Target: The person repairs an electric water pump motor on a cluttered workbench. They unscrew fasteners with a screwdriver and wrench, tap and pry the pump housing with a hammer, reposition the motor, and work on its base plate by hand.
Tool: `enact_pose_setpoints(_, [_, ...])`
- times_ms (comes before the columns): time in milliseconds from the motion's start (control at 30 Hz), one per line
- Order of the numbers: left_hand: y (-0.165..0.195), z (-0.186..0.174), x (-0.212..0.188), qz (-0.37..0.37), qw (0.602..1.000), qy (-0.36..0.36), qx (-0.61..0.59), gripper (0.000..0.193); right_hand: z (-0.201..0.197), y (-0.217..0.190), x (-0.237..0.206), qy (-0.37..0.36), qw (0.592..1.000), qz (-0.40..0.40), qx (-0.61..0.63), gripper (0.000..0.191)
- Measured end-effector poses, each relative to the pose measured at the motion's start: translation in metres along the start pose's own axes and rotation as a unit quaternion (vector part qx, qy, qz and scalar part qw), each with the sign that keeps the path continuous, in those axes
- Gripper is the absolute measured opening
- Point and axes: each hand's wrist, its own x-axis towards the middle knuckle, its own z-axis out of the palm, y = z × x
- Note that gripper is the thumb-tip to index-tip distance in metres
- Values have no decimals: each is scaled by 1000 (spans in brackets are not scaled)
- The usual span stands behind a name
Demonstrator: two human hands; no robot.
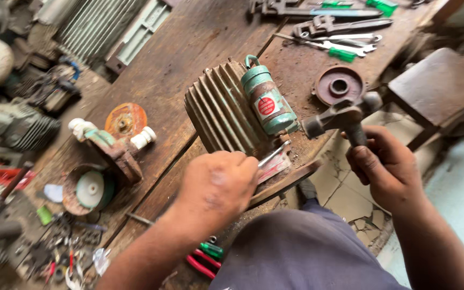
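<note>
A ribbed grey-green electric motor (pixel 222 113) lies on the wooden workbench (pixel 178 48), with a green cylinder bearing a red round label (pixel 267 102) fixed along its side. My left hand (pixel 216 185) rests at the motor's near end and holds a thin metal tool (pixel 275 153) against it. My right hand (pixel 379 166) grips the handle of a metal hammer (pixel 339 115), raised just right of the motor.
A rusty round end cover (pixel 339 85) lies beyond the hammer. Wrenches and green-handled tools (pixel 334 37) sit at the bench's far end. A pump part with white fittings (pixel 111 145), an orange disc (pixel 126 121) and red-handled pliers (pixel 202 263) lie nearby. Motor parts crowd the left floor.
</note>
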Motion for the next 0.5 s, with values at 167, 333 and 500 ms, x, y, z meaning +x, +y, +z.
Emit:
enact_pose_setpoints(167, [6,-18,13,5,1000,-28,3,20,-23,25,27,-42,999,26,3,34])
enact_pose_setpoints(333, [41,-8,17,-71,991,-54,98,15,-44,34,53,-69,994,-11,-89,33])
enact_pose_setpoints(500, [31,-8,18,-72,994,-56,62,17,-55,47,75,-90,985,28,-143,33])
